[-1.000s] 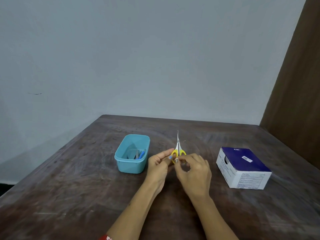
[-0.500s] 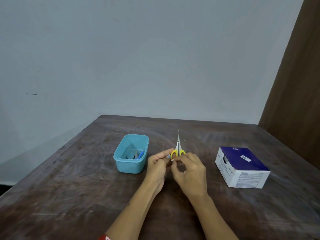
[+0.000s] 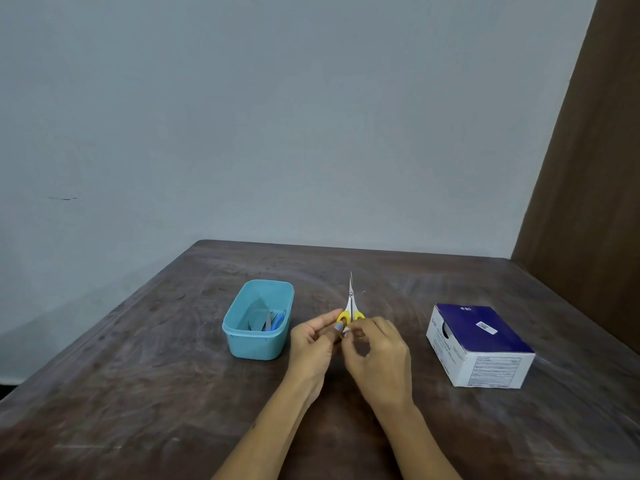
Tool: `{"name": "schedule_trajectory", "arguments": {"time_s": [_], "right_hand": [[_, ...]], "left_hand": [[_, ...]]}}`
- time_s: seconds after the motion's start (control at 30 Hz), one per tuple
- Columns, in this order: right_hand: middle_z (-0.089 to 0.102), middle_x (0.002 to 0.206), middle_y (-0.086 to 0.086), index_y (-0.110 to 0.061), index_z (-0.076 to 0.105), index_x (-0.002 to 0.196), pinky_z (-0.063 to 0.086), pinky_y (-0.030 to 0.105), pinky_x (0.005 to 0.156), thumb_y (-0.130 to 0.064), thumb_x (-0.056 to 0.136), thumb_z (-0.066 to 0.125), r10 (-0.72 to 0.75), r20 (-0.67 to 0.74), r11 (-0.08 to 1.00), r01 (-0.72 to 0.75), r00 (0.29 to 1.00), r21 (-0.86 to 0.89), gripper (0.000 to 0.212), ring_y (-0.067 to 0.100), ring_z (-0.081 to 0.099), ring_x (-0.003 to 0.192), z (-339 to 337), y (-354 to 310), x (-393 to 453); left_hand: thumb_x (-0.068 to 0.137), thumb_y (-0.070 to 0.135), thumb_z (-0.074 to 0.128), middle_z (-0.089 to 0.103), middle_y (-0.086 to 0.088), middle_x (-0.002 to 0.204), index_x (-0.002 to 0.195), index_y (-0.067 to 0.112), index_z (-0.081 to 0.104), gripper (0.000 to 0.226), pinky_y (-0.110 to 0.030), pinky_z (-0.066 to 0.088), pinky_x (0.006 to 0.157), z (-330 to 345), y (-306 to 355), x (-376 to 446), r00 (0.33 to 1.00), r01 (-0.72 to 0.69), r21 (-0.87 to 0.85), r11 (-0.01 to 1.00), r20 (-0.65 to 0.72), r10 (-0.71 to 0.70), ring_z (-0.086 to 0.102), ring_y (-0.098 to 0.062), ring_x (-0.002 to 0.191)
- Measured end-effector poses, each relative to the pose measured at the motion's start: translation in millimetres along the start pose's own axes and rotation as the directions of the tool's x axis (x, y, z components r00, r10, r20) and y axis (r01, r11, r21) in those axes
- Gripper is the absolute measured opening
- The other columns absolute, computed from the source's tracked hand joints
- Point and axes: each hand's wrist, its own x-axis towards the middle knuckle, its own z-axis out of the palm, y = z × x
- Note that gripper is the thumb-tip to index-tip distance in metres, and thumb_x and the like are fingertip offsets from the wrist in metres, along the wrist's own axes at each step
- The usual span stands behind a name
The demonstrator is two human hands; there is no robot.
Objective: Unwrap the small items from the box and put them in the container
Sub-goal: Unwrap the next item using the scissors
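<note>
Both hands, left (image 3: pixel 311 344) and right (image 3: pixel 379 355), pinch what looks like a tiny wrapped item (image 3: pixel 341 330) over the table (image 3: pixel 173 393), so a slipped grip could send it skittering short of the container (image 3: pixel 258 320).

A plain indoor room, kind unclear: bare grey wall (image 3: pixel 277 116), worn wooden table (image 3: pixel 138 393), brown panel (image 3: pixel 588 202).

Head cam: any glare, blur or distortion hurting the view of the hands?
Head view: soft, even light, no hard glare, only dull sheen on the table; wide-angle tilts the right wall panel; the small item between both hands' fingers is too tiny to resolve.
</note>
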Motion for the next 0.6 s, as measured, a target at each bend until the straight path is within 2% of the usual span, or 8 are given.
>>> {"name": "schedule_trajectory", "arguments": {"time_s": [0.2, 0.4, 0.5, 0.6], "right_hand": [[0.065, 0.079, 0.002, -0.009, 0.072, 0.087, 0.052, 0.031, 0.06, -0.003, 0.076, 0.071, 0.018, -0.094, 0.999, -0.021, 0.995, -0.035, 0.012, 0.018, 0.057, 0.07, -4.4, 2.9, 2.5], [0.062, 0.074, -0.002, -0.013, 0.068, 0.078, 0.052, 0.03, 0.058, -0.006, 0.07, 0.073, 0.003, 0.023, 1.0, -0.003, 1.0, 0.011, 0.012, 0.015, 0.057, 0.068, -0.5, 0.4, -0.4], [0.064, 0.078, -0.001, -0.011, 0.071, 0.085, 0.049, 0.025, 0.062, -0.001, 0.072, 0.076, 0.019, -0.039, 1.0, -0.019, 0.999, -0.019, 0.018, 0.016, 0.057, 0.07, -1.6, 1.9, 1.4], [0.065, 0.079, 0.001, -0.009, 0.072, 0.087, 0.052, 0.029, 0.061, 0.002, 0.072, 0.076, 0.024, -0.084, 0.999, -0.026, 0.996, -0.02, 0.02, 0.017, 0.058, 0.071, -4.1, 2.4, 2.5]], "left_hand": [[0.085, -0.006, 0.057, 0.074, -0.01, 0.092, 0.103, 0.002, 0.067, 0.023, -0.024, 0.057, 0.066, 3.3, -0.8, -3.6, 0.998, 0.014, 0.058, 0.998, 0.065, -0.018, 0.071, -0.017, 0.084], [0.087, -0.006, 0.055, 0.075, -0.004, 0.083, 0.102, 0.006, 0.068, 0.023, -0.022, 0.057, 0.065, 0.4, 0.5, -0.4, 1.0, -0.003, 0.025, 1.0, -0.005, 0.003, 0.071, -0.013, 0.076], [0.085, -0.006, 0.056, 0.074, -0.009, 0.089, 0.105, 0.002, 0.066, 0.024, -0.024, 0.058, 0.067, 1.6, 0.1, -1.1, 1.0, 0.008, 0.027, 1.0, 0.021, -0.009, 0.071, -0.015, 0.08], [0.085, -0.006, 0.057, 0.074, -0.01, 0.094, 0.107, 0.002, 0.066, 0.025, -0.026, 0.059, 0.07, 3.6, -0.3, -2.7, 0.999, 0.011, 0.048, 0.999, 0.047, -0.014, 0.071, -0.016, 0.084]]}}
